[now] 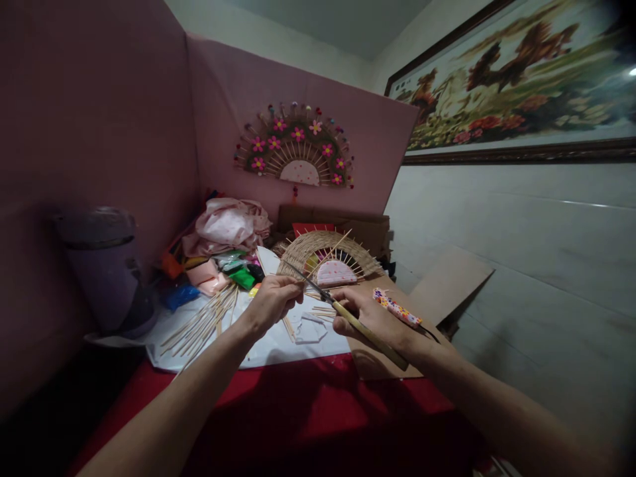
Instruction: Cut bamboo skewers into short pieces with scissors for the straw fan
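Note:
My right hand [365, 315] is closed around a long tool with a yellowish handle [372, 336] and a dark metal end, which looks like pliers or shears. The tool's narrow tip points up and left, past the fingers of my left hand [275, 301]. Those fingers are pinched together near a thin wooden stick [332, 252] that slants up to the right; what exactly they grip is too small to tell. Behind both hands stands a woven fan [298, 247] with sticks radiating from a pink spotted half-round base [336, 272].
Loose sticks [201, 328] and bright packets [242, 278] lie on white sheeting [263, 351] at left, beside a large flask [112, 278]. A patterned handle-like object [397, 308] rests on cardboard [382, 368] at right. A flowered fan [298, 142] hangs behind.

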The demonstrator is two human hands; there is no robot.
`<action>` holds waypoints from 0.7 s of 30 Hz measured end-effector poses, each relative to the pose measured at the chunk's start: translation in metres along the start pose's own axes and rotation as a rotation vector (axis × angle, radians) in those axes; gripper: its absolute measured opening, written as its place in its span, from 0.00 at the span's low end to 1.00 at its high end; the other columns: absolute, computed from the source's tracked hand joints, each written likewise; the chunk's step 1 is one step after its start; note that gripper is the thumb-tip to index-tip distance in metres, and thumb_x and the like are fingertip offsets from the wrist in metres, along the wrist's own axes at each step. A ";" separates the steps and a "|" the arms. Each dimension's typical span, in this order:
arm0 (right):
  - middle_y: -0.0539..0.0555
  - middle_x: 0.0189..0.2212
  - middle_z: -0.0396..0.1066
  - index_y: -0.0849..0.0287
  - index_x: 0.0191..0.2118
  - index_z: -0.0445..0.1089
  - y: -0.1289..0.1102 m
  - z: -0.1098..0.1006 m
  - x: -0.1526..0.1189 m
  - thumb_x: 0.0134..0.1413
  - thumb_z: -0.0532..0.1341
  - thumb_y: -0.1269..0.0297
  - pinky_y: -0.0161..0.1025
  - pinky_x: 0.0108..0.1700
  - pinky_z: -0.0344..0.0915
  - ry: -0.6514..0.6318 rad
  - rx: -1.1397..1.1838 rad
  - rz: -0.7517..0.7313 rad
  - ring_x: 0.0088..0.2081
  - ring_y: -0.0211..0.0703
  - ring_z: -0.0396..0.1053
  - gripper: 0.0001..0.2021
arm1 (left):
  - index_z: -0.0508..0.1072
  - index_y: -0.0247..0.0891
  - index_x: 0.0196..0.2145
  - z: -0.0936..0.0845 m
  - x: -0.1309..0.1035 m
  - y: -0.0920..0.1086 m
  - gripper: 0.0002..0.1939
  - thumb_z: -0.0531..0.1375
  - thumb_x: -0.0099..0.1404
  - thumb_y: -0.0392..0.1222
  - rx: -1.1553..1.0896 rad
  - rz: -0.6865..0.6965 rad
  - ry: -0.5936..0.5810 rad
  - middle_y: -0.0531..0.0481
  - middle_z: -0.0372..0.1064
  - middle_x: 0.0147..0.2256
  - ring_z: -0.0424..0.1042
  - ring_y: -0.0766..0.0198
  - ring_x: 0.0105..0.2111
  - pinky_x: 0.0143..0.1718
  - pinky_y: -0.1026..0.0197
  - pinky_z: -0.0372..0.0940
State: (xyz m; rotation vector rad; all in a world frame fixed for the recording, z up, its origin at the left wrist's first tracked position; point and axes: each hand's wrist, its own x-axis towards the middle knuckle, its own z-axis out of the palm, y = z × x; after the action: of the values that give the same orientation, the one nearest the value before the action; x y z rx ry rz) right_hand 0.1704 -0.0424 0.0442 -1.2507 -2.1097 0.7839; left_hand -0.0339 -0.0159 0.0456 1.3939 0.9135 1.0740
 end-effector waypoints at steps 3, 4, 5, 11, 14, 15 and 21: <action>0.54 0.33 0.71 0.59 0.45 0.65 0.001 0.001 0.001 0.45 0.62 0.45 0.38 0.35 0.61 0.015 -0.013 0.002 0.34 0.44 0.67 0.26 | 0.64 0.34 0.18 0.000 0.000 0.001 0.10 0.55 0.51 0.41 0.014 -0.002 -0.003 0.62 0.44 0.11 0.41 0.78 0.11 0.12 0.69 0.35; 0.54 0.33 0.71 0.59 0.45 0.65 0.001 0.001 0.001 0.45 0.62 0.45 0.38 0.35 0.61 0.021 -0.020 0.004 0.35 0.45 0.67 0.26 | 0.64 0.34 0.18 0.000 0.000 0.001 0.10 0.56 0.51 0.42 0.017 -0.005 -0.003 0.62 0.44 0.11 0.41 0.78 0.11 0.12 0.69 0.35; 0.54 0.33 0.71 0.59 0.46 0.65 0.001 0.001 0.001 0.45 0.62 0.45 0.38 0.34 0.60 0.026 -0.025 0.006 0.34 0.45 0.67 0.26 | 0.64 0.34 0.18 0.000 0.000 0.001 0.10 0.56 0.51 0.42 0.018 -0.009 -0.003 0.62 0.44 0.11 0.41 0.78 0.11 0.12 0.69 0.35; 0.51 0.29 0.67 0.61 0.39 0.68 -0.011 0.004 0.002 0.46 0.61 0.46 0.35 0.31 0.57 0.019 -0.025 -0.043 0.31 0.40 0.62 0.23 | 0.64 0.33 0.17 0.000 0.000 0.000 0.10 0.56 0.51 0.42 0.030 -0.012 0.021 0.62 0.44 0.11 0.40 0.78 0.11 0.13 0.69 0.35; 0.49 0.25 0.62 0.62 0.33 0.68 -0.020 0.005 0.002 0.46 0.61 0.47 0.33 0.29 0.54 -0.002 0.006 -0.049 0.28 0.37 0.57 0.20 | 0.64 0.33 0.17 0.000 0.000 -0.001 0.11 0.56 0.51 0.42 0.033 0.005 0.020 0.61 0.45 0.11 0.42 0.78 0.11 0.13 0.69 0.35; 0.48 0.24 0.61 0.62 0.32 0.68 -0.022 0.006 0.002 0.46 0.61 0.48 0.33 0.29 0.54 -0.002 0.016 -0.043 0.27 0.36 0.56 0.19 | 0.64 0.34 0.17 -0.001 0.000 -0.001 0.11 0.56 0.51 0.42 0.036 0.010 0.021 0.61 0.45 0.11 0.42 0.78 0.11 0.13 0.69 0.36; 0.49 0.26 0.62 0.63 0.34 0.69 -0.022 0.006 0.001 0.46 0.62 0.51 0.33 0.30 0.55 0.012 0.014 -0.046 0.28 0.37 0.57 0.17 | 0.64 0.33 0.17 -0.002 0.000 0.000 0.12 0.56 0.52 0.44 0.054 -0.002 0.017 0.61 0.45 0.11 0.42 0.78 0.11 0.13 0.69 0.35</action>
State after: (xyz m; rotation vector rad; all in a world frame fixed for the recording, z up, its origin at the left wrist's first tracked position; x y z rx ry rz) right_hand 0.1532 -0.0517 0.0556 -1.1929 -2.1123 0.7675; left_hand -0.0358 -0.0152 0.0456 1.4297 0.9623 1.0686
